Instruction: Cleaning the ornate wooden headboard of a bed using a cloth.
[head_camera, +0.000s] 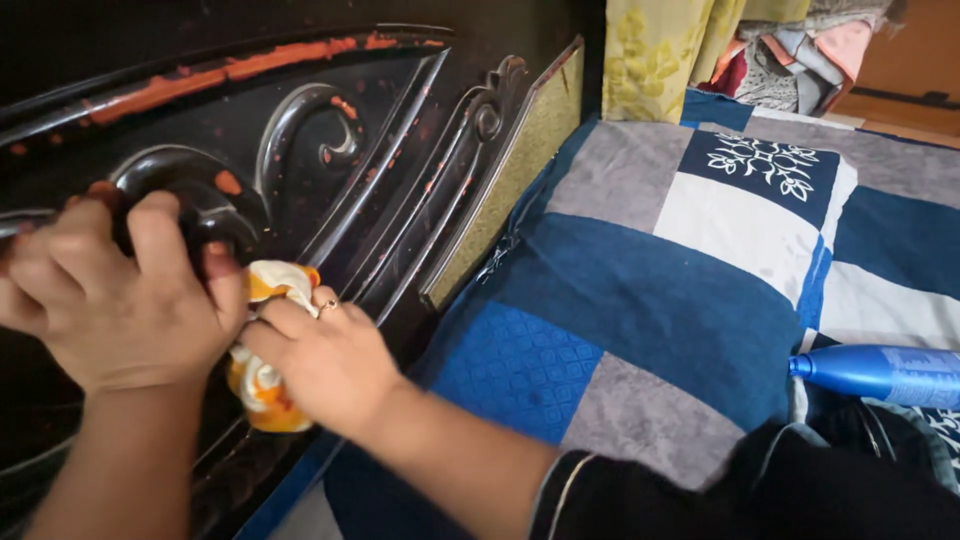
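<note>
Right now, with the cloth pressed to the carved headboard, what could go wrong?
1. The headboard shows flaking orange patches; rubbing with the cloth may lift more finish.
2. The ring on the right hand could scratch the wood.
3. The blue bottle lies loose on the bedspread and might roll.

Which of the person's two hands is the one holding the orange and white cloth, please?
The right hand, which wears a ring, grips the orange and white cloth against the dark carved headboard. The left hand holds no cloth; it grasps the headboard's raised scroll.
</note>
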